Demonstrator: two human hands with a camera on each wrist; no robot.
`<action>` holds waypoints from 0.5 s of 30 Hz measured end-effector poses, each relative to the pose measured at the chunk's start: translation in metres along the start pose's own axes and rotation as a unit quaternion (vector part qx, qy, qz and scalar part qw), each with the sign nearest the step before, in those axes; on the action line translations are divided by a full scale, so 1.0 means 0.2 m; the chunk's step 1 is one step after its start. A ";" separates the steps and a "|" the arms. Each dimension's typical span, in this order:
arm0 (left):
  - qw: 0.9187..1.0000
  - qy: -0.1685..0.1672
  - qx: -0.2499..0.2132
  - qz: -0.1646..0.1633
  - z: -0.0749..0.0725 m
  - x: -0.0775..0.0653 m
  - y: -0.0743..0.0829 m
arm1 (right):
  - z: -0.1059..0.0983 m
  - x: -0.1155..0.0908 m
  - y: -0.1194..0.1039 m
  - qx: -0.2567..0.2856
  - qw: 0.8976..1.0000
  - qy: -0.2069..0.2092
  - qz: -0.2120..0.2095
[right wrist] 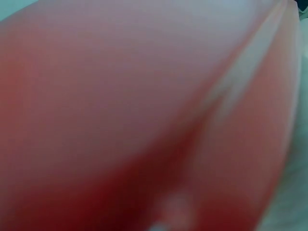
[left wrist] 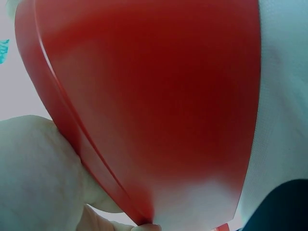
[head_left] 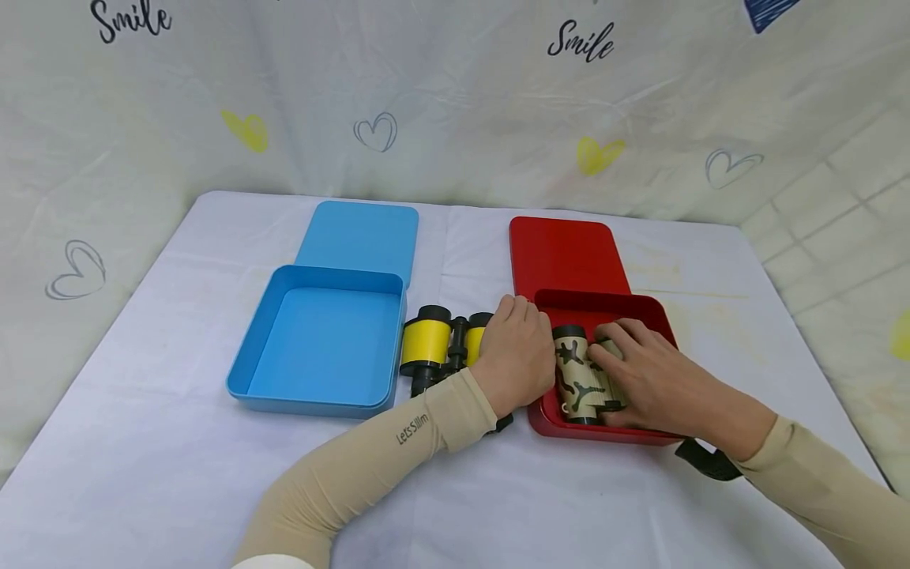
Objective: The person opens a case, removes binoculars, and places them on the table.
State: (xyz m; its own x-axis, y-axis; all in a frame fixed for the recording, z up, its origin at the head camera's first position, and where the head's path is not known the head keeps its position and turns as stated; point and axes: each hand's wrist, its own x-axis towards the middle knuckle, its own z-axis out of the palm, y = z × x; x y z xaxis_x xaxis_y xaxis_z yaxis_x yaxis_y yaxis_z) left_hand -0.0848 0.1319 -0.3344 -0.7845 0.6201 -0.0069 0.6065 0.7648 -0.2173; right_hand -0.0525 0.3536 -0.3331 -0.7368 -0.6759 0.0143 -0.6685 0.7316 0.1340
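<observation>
My left hand [head_left: 515,352] grips the left rim of a red box [head_left: 597,435]. In the left wrist view that hand's fingers [left wrist: 38,168] lie at the edge of the red wall. Camouflage-patterned binoculars [head_left: 572,363] sit inside the red box, and my right hand [head_left: 661,371] holds their right barrel, its palm side hidden. Yellow and black binoculars [head_left: 426,341] stand on the table between the boxes, partly covered by my left hand and forearm. The right wrist view is filled by blurred red surfaces of the box [right wrist: 96,96].
A light blue box [head_left: 313,408] stands at the left, with its blue lid [head_left: 362,237] laid back behind it. The red lid [head_left: 569,253] lies behind the red box. All stand on a white-covered table [head_left: 156,348] before a printed cloth backdrop [head_left: 455,103].
</observation>
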 end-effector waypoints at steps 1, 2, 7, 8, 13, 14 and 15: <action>1.000 0.001 0.000 0.000 0.00 0.00 0.00 | 0.00 0.00 0.00 -0.002 1.000 -0.002 0.001; 1.000 0.001 0.000 0.000 0.00 0.00 0.00 | 0.00 0.01 0.00 -0.005 1.000 -0.003 0.001; 1.000 -0.004 -0.002 0.002 -0.01 0.00 0.00 | -0.01 0.02 -0.01 -0.022 1.000 0.009 -0.013; 1.000 -0.005 -0.001 0.003 -0.01 -0.01 0.00 | -0.01 0.02 -0.01 -0.027 0.999 0.014 -0.018; 1.000 -0.004 0.000 0.001 0.00 0.00 0.00 | -0.02 0.03 -0.01 -0.043 0.998 0.027 -0.025; 1.000 -0.005 -0.002 0.001 0.00 0.00 0.00 | -0.03 0.03 -0.01 -0.044 0.998 0.026 -0.023; 1.000 -0.006 -0.003 0.000 0.00 0.00 0.00 | -0.03 0.03 -0.01 -0.044 0.999 0.024 -0.020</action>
State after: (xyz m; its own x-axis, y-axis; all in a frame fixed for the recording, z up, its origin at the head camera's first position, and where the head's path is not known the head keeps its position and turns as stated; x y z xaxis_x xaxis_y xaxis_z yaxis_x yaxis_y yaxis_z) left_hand -0.0848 0.1319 -0.3344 -0.7853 0.6189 -0.0182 0.6080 0.7653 -0.2115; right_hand -0.0547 0.3485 -0.3264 -0.7020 -0.7101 0.0551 -0.6849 0.6943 0.2211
